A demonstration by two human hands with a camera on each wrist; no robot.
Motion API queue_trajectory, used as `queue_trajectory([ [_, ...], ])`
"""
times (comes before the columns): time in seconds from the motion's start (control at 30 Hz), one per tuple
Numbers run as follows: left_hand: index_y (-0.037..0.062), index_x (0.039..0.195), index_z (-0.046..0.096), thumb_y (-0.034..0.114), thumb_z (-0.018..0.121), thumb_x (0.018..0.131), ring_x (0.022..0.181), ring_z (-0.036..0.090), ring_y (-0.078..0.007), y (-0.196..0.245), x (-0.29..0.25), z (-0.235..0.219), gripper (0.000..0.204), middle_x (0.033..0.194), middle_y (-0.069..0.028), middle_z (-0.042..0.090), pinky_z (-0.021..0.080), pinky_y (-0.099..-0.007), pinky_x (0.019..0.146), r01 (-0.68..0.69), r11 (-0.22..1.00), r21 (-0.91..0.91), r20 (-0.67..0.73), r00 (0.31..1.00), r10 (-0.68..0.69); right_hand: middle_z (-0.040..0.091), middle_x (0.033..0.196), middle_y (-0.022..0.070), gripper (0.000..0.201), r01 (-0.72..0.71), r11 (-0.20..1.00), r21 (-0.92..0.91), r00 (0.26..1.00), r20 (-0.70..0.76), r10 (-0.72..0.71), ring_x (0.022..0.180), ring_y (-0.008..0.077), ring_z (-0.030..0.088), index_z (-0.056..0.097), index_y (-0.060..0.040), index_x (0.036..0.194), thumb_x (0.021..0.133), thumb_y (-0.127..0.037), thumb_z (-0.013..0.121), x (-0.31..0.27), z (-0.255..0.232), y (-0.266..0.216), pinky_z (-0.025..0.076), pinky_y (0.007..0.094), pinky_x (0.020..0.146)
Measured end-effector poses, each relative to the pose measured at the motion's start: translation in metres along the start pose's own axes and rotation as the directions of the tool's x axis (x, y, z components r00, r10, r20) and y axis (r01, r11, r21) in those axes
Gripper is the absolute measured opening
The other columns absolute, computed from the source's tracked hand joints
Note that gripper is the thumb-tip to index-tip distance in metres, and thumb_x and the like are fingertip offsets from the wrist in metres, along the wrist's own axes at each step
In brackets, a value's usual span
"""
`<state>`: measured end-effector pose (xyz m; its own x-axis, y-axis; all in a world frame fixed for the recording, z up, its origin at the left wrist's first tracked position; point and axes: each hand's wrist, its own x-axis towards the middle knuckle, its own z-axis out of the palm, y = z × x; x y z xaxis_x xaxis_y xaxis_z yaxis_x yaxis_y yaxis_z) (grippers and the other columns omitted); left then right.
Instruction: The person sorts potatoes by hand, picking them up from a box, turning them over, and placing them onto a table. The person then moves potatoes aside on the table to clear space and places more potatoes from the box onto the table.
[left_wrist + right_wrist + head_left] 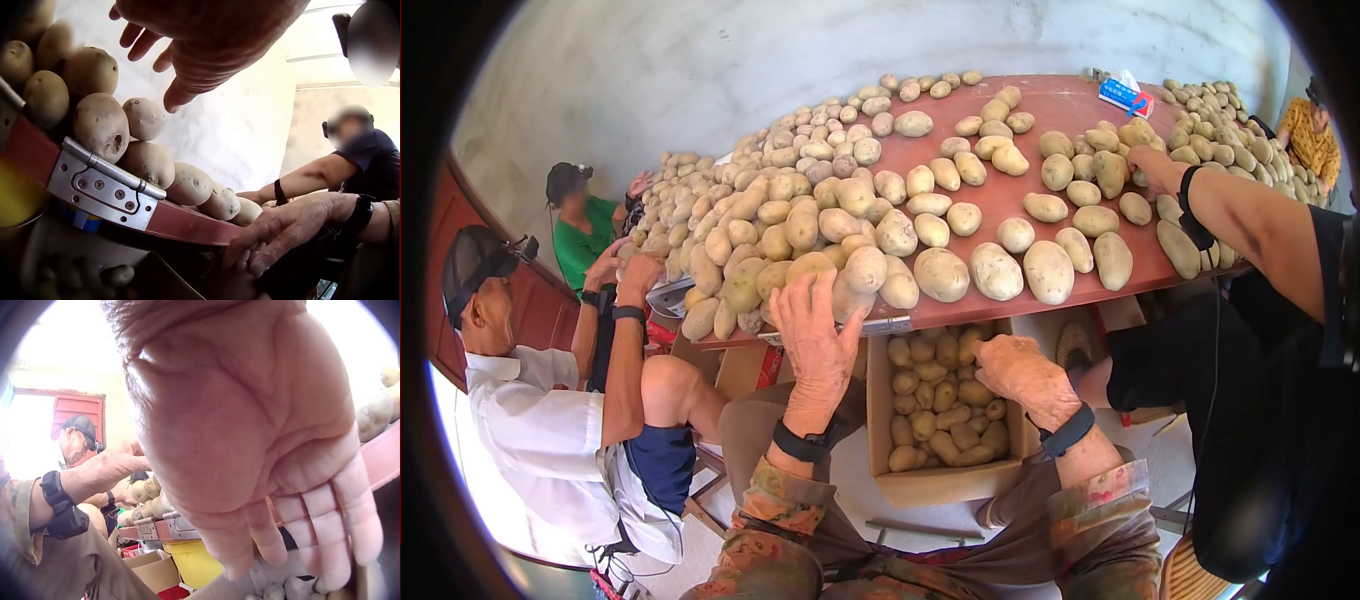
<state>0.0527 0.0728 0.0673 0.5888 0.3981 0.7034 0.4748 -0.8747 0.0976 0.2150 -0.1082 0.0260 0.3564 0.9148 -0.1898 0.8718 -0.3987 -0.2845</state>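
Note:
Potatoes (765, 215) lie heaped along the near left part of the red table (1025, 105). My left hand (815, 335) is at the table's front edge, its spread fingers overlapping the closest potatoes in the head view. Seen from the left wrist, that hand (219, 47) holds nothing and is near a potato with a dark hole (102, 128). My right hand (1028, 375) reaches over the right side of a cardboard box (940, 488) that contains many potatoes (945, 395). In the right wrist view its palm (250, 419) is bare, with extended fingers pointing down toward the box.
A person in a white shirt (540, 420) sits at left, beside one in green (585, 240). Another person's arm (1260, 215) reaches across from the right. A blue tissue box (1125, 95) stands at the back. Metal hinges (103, 184) line the table edge above a yellow bucket (194, 561).

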Motion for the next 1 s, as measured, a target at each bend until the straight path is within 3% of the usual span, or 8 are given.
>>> queue_trajectory([
  [0.1,0.0066,0.113,0.058,0.014,0.073,0.071,0.105,0.05,-0.0337,0.011,0.002,-0.009,0.045,0.109,-0.0141,0.055,0.037,-0.0462,0.097,0.001,0.995,-0.101,-0.004,1.0,-0.001,0.068,0.087,0.0195,0.015,0.015,1.0,-0.004,0.996,-0.083,-0.016,0.086,0.0336,0.067,0.069,-0.0029,0.085,0.078,-0.013,0.06,-0.007,-0.004,0.004,0.053,0.0428,0.075],
  [0.2,0.0048,0.095,0.062,0.009,0.07,0.075,0.084,0.06,-0.0314,0.033,-0.019,-0.006,0.022,0.087,-0.0122,0.062,0.048,-0.0387,0.074,0.043,0.929,-0.368,0.11,0.994,-0.002,0.067,0.078,0.0201,0.013,0.019,1.0,-0.001,0.983,-0.183,-0.019,0.078,0.0351,0.067,0.071,-0.0025,0.077,0.075,-0.01,0.06,-0.001,0.005,0.01,0.054,0.0433,0.07],
  [0.27,0.0061,0.094,0.062,0.01,0.069,0.076,0.077,0.062,-0.029,0.048,-0.044,0.005,0.019,0.083,-0.011,0.063,0.05,-0.0384,0.069,0.102,0.869,-0.485,0.285,0.957,0.046,0.068,0.081,0.0199,0.016,-0.016,1.0,-0.005,0.99,-0.142,0.015,0.081,0.0342,0.068,0.071,-0.0024,0.082,0.076,-0.009,0.058,0.001,0.006,0.011,0.054,0.0428,0.072],
  [0.43,0.0041,0.093,0.061,0.014,0.065,0.079,0.08,0.064,-0.0347,0.053,-0.093,0.048,0.018,0.081,-0.0159,0.066,0.05,-0.0418,0.07,0.301,0.849,-0.434,0.729,0.671,0.135,0.066,0.08,0.0189,0.021,-0.001,1.0,-0.023,0.997,-0.074,-0.001,0.082,0.035,0.065,0.065,-0.0011,0.088,0.077,-0.019,0.066,0.002,0.008,0.019,0.053,0.0447,0.074],
  [0.53,0.0047,0.096,0.064,0.018,0.064,0.08,0.083,0.064,-0.036,0.044,-0.115,0.075,0.021,0.083,-0.0181,0.066,0.051,-0.0422,0.072,0.222,0.933,-0.283,0.847,0.514,0.135,0.067,0.081,0.018,0.022,-0.041,0.999,-0.023,0.998,-0.053,0.04,0.083,0.0345,0.065,0.064,-0.0016,0.09,0.078,-0.02,0.066,0.0,0.003,0.021,0.053,0.0446,0.074],
  [0.73,0.0073,0.1,0.066,0.021,0.063,0.081,0.087,0.064,-0.0334,0.021,-0.139,0.127,0.024,0.085,-0.0143,0.068,0.05,-0.0426,0.076,0.075,0.992,-0.1,0.955,0.286,0.075,0.069,0.099,0.0163,0.023,-0.099,0.995,-0.011,0.995,0.03,0.1,0.096,0.0319,0.066,0.07,-0.0042,0.097,0.079,-0.006,0.056,-0.003,-0.008,0.02,0.053,0.0427,0.078],
  [0.83,0.0017,0.092,0.069,0.022,0.06,0.082,0.089,0.065,-0.0349,-0.002,-0.151,0.155,0.024,0.091,-0.0213,0.067,0.051,-0.0432,0.078,0.134,0.981,-0.14,0.944,0.315,0.092,0.069,0.096,0.0168,0.022,-0.085,0.996,0.001,0.996,0.015,0.085,0.093,0.0314,0.067,0.07,-0.0031,0.095,0.08,-0.006,0.055,-0.004,-0.007,0.022,0.053,0.042,0.078],
  [1.0,0.0023,0.096,0.068,0.019,0.059,0.082,0.093,0.063,-0.0348,0.016,-0.143,0.143,0.024,0.094,-0.0211,0.066,0.051,-0.0427,0.08,0.056,0.981,-0.183,0.958,0.233,0.166,0.069,0.092,0.0164,0.02,-0.046,0.999,-0.009,0.998,-0.049,0.046,0.092,0.0314,0.067,0.071,-0.0032,0.092,0.079,-0.006,0.056,-0.003,-0.004,0.019,0.053,0.0421,0.076],
])
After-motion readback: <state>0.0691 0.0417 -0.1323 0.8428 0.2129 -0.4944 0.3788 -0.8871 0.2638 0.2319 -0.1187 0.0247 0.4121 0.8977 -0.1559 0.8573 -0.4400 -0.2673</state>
